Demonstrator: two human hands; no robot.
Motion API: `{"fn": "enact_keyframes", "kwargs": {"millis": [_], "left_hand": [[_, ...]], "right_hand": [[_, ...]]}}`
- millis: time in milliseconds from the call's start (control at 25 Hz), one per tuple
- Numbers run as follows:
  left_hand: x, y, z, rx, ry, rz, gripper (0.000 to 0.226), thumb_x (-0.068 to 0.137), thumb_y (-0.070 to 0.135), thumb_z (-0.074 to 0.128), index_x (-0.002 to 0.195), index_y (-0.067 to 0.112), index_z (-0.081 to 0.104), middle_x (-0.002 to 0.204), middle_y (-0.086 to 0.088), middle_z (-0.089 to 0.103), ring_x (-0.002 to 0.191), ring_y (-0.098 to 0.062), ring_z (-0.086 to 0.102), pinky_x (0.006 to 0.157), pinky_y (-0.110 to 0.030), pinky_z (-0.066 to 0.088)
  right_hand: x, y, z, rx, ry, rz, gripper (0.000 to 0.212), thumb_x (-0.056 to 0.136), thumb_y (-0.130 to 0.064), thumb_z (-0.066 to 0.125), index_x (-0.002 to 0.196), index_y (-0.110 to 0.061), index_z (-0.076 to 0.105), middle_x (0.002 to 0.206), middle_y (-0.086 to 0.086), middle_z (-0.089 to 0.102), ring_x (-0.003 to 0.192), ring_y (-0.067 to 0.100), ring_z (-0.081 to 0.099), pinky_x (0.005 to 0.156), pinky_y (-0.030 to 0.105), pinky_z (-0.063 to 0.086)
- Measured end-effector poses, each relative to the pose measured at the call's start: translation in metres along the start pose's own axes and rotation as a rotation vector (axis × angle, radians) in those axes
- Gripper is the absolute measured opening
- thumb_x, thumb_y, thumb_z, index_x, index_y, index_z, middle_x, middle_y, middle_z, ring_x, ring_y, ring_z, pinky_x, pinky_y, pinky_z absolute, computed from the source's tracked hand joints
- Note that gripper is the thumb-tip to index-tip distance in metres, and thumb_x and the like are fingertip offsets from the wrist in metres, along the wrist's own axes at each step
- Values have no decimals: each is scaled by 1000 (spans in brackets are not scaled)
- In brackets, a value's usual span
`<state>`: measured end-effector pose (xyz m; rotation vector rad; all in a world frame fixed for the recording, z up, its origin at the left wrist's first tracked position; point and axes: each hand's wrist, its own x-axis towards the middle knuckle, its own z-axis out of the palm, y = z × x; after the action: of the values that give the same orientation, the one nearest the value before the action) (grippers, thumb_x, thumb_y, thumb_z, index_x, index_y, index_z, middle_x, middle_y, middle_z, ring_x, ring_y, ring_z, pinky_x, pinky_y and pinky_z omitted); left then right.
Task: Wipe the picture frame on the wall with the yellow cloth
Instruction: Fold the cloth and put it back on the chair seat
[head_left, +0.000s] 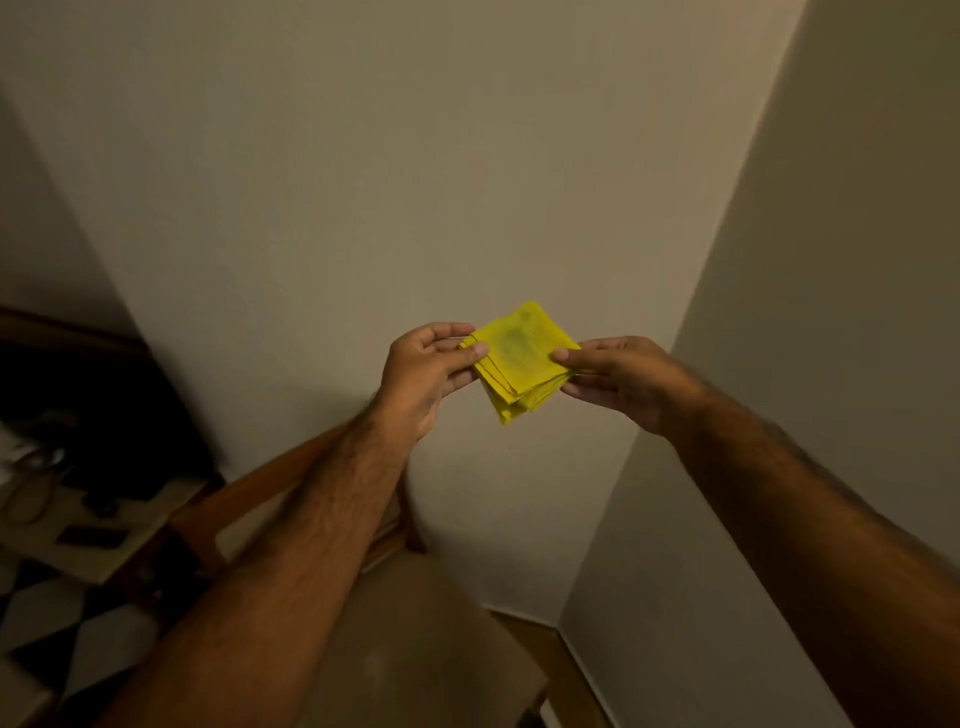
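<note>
A yellow cloth (522, 358), folded into a small square of several layers with a darker smudge on its top face, is held in front of a bare wall at chest height. My left hand (423, 371) pinches its left edge between thumb and fingers. My right hand (618, 379) pinches its right edge the same way. No picture frame is in view.
A plain cream wall (415, 156) faces me and meets a second wall (831, 312) at a corner on the right. Below my arms stands a wooden chair (415, 639) with a pale seat. At the left is a low table (88, 535) with small dark items and a cord.
</note>
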<state>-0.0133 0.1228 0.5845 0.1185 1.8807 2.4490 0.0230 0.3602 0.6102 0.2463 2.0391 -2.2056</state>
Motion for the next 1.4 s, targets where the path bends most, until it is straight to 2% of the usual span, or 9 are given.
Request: {"fn": "enact_keyframes", "kwargs": {"millis": [200,400,560,680,800,920,1120,1320,1400], "left_hand": [[-1,-107,-95,100,161,-171,27,83,-6,74,106,7,66,87,-4,74,68,-5,75,61,-22,59],[-4,-221,-173,206,257,-382,26,82,-3,76,107,4,68,97,-13,74,88,-24,72,88,-43,60],[-17,-323,-219,272,306,-557,36,85,-2,74,119,-4,63,107,-17,71,89,-22,70,76,-30,61],[-30,-383,-240,314,326,-664,37,85,-2,75,120,-4,63,107,-16,71,93,-24,71,71,-24,61],[-44,-451,-262,453,318,-784,38,83,-1,77,118,-4,65,107,-18,72,94,-27,71,65,-22,63],[-56,-513,-279,600,266,-830,33,82,2,79,113,-3,69,108,-21,74,92,-30,72,78,-40,64],[-60,-581,-302,804,230,-829,28,78,12,82,104,5,72,101,-16,77,92,-32,76,85,-52,62],[-54,-603,-309,922,175,-800,31,76,14,84,101,0,70,100,-20,75,92,-37,73,83,-49,61],[-51,-603,-301,1102,85,-730,34,79,16,81,108,2,68,111,-18,71,102,-34,68,87,-42,57]], "right_hand": [[67,130,53,50,-119,307,30,87,0,69,116,7,69,104,15,77,85,20,77,73,25,63],[112,268,89,17,-144,542,34,87,2,68,121,9,66,113,21,72,94,24,72,87,30,62],[130,383,104,6,-104,659,42,85,2,72,125,12,63,119,25,70,99,28,70,79,24,62],[128,453,107,-8,-37,686,42,82,-1,77,121,11,67,107,22,72,79,18,73,70,17,61],[122,532,115,4,103,744,43,77,2,81,116,15,67,105,27,70,84,26,70,65,18,62],[120,601,125,-19,241,766,42,73,5,83,112,13,69,98,24,72,77,25,70,66,25,63],[130,674,124,-246,119,739,28,77,-17,83,104,-10,79,95,12,78,98,32,75,96,48,58],[142,697,121,-580,-7,580,25,74,-27,82,93,-13,77,104,6,76,102,25,70,90,36,51],[141,697,127,-726,-45,523,36,78,-29,79,107,-10,69,115,10,69,109,30,64,88,36,47]]}}
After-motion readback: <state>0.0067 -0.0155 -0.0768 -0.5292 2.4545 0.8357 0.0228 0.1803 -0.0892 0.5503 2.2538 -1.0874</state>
